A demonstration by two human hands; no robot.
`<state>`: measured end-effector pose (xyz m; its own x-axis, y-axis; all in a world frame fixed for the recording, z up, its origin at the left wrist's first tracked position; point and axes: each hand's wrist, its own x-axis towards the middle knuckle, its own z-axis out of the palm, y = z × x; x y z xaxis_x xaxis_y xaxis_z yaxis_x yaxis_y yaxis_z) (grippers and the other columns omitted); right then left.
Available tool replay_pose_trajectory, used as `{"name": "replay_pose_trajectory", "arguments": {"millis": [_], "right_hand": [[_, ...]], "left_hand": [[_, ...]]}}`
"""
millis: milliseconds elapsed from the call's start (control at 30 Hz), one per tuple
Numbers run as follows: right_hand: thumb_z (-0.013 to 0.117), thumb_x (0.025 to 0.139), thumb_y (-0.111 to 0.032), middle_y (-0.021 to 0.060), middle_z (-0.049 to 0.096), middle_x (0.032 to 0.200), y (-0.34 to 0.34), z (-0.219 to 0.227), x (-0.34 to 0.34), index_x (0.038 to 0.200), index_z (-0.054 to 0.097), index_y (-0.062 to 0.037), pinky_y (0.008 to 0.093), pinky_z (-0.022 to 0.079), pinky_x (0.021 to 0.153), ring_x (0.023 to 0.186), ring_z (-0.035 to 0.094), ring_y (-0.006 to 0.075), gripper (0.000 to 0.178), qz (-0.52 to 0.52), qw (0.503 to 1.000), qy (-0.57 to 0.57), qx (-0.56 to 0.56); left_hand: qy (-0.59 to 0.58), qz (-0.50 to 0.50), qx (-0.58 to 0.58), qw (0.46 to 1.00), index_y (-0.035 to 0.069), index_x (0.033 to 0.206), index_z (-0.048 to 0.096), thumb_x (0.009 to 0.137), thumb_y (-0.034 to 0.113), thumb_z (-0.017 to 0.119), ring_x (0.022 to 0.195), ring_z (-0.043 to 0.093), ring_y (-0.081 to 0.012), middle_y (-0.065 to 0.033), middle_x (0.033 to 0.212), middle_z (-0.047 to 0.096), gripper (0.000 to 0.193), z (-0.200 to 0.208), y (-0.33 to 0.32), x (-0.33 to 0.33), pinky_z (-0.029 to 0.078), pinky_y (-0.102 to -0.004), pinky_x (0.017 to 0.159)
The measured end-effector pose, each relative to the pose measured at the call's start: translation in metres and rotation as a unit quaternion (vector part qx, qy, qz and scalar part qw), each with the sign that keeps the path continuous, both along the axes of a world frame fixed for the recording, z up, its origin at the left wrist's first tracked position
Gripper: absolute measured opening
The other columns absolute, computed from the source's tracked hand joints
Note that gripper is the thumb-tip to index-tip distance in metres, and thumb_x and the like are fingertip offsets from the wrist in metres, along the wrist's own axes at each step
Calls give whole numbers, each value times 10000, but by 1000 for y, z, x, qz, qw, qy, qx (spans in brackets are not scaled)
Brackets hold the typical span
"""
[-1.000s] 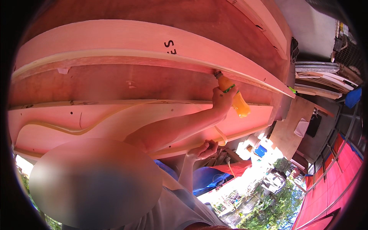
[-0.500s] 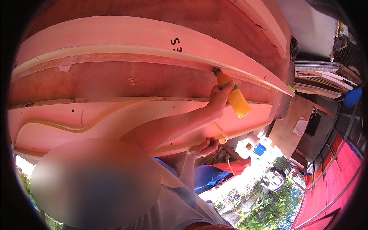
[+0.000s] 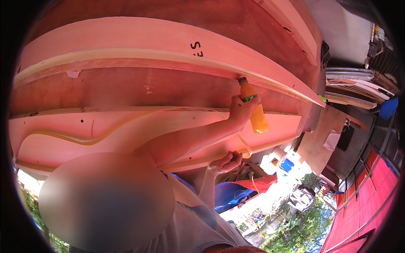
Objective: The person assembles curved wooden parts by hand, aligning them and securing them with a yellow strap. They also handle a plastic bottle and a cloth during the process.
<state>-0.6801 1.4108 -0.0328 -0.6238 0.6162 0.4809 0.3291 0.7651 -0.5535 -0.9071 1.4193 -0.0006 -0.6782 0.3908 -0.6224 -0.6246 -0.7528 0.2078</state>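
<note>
My left hand [image 3: 242, 110] is wrapped round a plastic bottle [image 3: 258, 119] of orange-yellow liquid with a green band. The bottle tilts, its dark neck end [image 3: 241, 80] close under the pale edge of a long curved pink board [image 3: 139, 36]. Whether the neck touches that board I cannot tell. Lower down, my right hand [image 3: 225, 163] has its fingers curled in; anything inside them is too small to make out. A thin tan strip [image 3: 248, 148] curls just above its fingertips. A blurred oval hides the lower left.
Below the curved board runs a pink panel [image 3: 114, 126] with a wavy tan edge. At right are stacked planks [image 3: 350, 86], a plywood sheet [image 3: 318, 135] and a blue container [image 3: 287, 165]. Blue and red sheeting [image 3: 236, 194] lies beyond my right hand.
The bottle has turned in my left hand: its base has swung left and slightly down, its neck slightly right. My right hand has hardly moved.
</note>
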Motion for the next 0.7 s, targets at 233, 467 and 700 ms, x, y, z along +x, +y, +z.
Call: {"name": "replay_pose_trajectory", "arguments": {"millis": [233,467,700], "right_hand": [[478,1079,-229,152,549,1125,-2,1,-2,1441,405,78,359,464,834,937,541,233,480,1,1000,7,-3],[489,1068,-190,154,552,1134,-1,1,-2,1420,427,81,365,462,854,957,538,237,449,4,1000,-2,25],[492,1010,-140,180,534,1060,-4,2,-6,1347,463,120,406,465,806,890,552,276,426,-24,999,5,24]], "left_hand": [[-16,9,-90,996,30,930,655,863,281,823,739,659,-140,-52,853,668,310,3,2,2,542,-313,637],[-63,-11,-107,992,20,1166,518,911,325,759,859,605,-144,-75,981,592,465,19,-23,11,521,-333,735],[-37,-7,-107,994,0,1270,392,926,318,737,935,592,-169,-110,1098,545,582,18,-35,13,519,-352,795]]}}
